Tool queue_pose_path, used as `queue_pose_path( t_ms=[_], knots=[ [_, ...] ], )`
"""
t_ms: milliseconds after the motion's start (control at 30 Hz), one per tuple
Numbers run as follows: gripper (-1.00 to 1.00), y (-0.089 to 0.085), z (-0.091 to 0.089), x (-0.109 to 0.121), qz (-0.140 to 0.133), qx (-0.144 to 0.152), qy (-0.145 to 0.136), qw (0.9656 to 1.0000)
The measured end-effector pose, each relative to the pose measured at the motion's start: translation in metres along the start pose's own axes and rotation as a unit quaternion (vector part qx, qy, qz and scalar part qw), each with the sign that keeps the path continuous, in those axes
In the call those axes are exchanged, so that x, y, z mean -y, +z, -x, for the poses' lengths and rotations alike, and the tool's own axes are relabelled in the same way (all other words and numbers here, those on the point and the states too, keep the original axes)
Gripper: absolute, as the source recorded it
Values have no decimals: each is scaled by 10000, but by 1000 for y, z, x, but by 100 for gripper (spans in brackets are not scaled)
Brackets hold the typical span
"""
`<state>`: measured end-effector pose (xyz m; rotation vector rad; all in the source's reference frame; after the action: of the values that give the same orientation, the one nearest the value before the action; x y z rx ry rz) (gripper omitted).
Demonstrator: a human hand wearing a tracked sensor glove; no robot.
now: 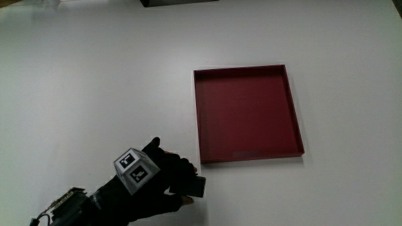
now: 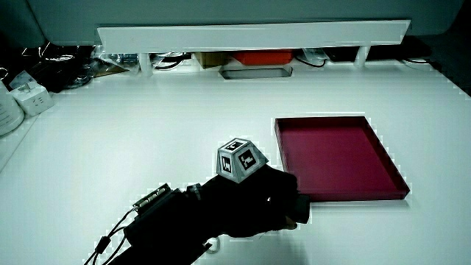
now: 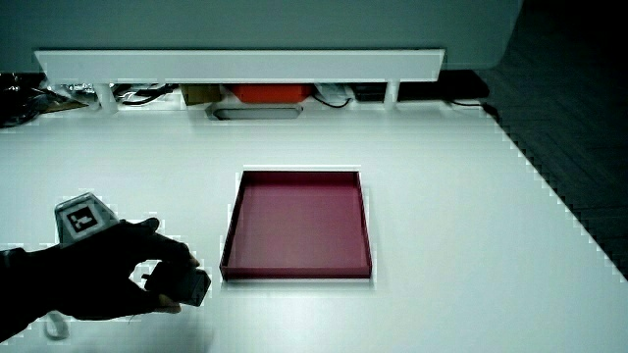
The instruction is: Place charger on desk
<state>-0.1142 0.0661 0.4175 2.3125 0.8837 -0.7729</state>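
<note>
The gloved hand point(image 1: 179, 179) is low over the white desk point(image 1: 94, 81), just off the near corner of the dark red tray point(image 1: 248, 113). Its fingers are curled around a small black charger point(image 1: 197, 186), whose end sticks out toward the tray. The same grasp shows in both side views, with the charger point(image 3: 188, 285) dark and blocky in the fingers and the charger point(image 2: 300, 209) close to the tray point(image 2: 335, 154). I cannot tell whether the charger touches the desk. The patterned cube point(image 1: 134, 169) sits on the back of the hand.
The tray point(image 3: 297, 224) holds nothing. A low white partition point(image 2: 250, 33) runs along the desk's edge away from the person, with cables, a red box and a grey dish under it. White objects point(image 2: 26, 96) stand at the desk's edge.
</note>
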Motion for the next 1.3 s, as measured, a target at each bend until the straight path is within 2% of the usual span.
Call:
queue_pose_path(
  t_ms=[33, 67, 100, 133, 200, 233, 267, 333, 367, 467, 533, 700, 800, 867, 900, 933, 1000, 1033, 1067, 1167, 1200, 1300],
  knots=[
    [0, -6, 5, 2, 18, 88, 6, 10000],
    [0, -6, 4, 4, 104, 17, 97, 9999],
    [0, -10, 7, 5, 34, 100, 38, 9999],
    [0, -10, 5, 6, 125, 3, 135, 9998],
    [0, -22, 12, 8, 143, 210, 95, 9996],
    [0, -26, 14, 9, 196, 245, 133, 9994],
    [0, -29, 15, 8, 132, 265, 47, 9996],
    [0, -33, 14, 8, 265, 229, 63, 9994],
    [0, -39, 18, 7, 285, 334, 63, 9990],
    [0, -43, 19, 7, 359, 249, 86, 9990],
    [0, -48, 22, 7, 446, 351, 167, 9982],
    [0, -54, 25, 8, 379, 408, 128, 9984],
    [0, -56, 24, 8, 355, 223, 56, 9991],
    [0, -60, 27, 10, 326, 298, 83, 9990],
    [0, -56, 23, 10, 342, 150, 116, 9992],
    [-4, -60, 26, 10, 324, 267, 98, 9991],
    [-12, -58, 25, 10, 284, 208, 62, 9994],
    [-17, -60, 26, 11, 281, 319, 89, 9991],
    [-21, -58, 23, 10, 291, 185, 67, 9994],
    [-33, -59, 24, 11, 259, 201, 80, 9994],
    [-38, -62, 27, 11, 279, 320, 121, 9990],
    [-50, -59, 20, 12, 314, 118, 95, 9994]
  ],
)
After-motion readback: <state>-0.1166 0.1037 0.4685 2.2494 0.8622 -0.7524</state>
